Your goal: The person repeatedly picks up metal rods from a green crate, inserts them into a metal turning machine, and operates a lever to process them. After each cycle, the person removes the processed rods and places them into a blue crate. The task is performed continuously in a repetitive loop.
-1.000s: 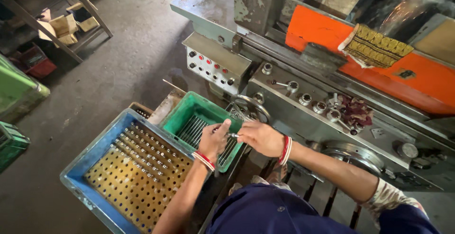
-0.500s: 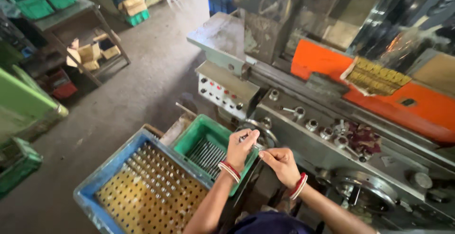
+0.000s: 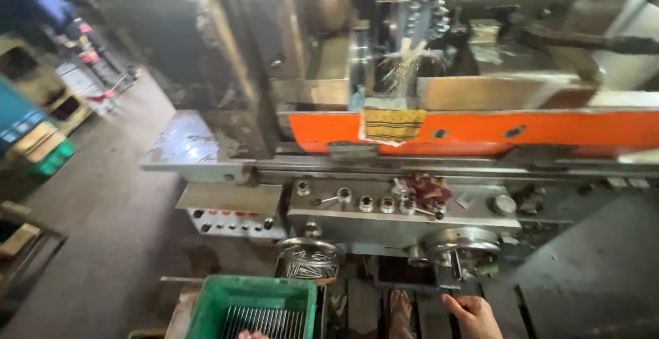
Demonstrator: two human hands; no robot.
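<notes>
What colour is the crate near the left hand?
Green, seen in the head view: the crate sits at the bottom edge.

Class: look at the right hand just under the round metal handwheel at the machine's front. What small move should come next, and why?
Probably lift the right hand a little and close its fingers on the round metal handwheel. The hand is just below it, fingers curled, and sparks fly at the grinding wheel above the long orange machine table, so the feed likely needs tending.

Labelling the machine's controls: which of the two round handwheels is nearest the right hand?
The right-hand handwheel, just above the right hand; the other handwheel sits farther left, above the green crate.
</notes>
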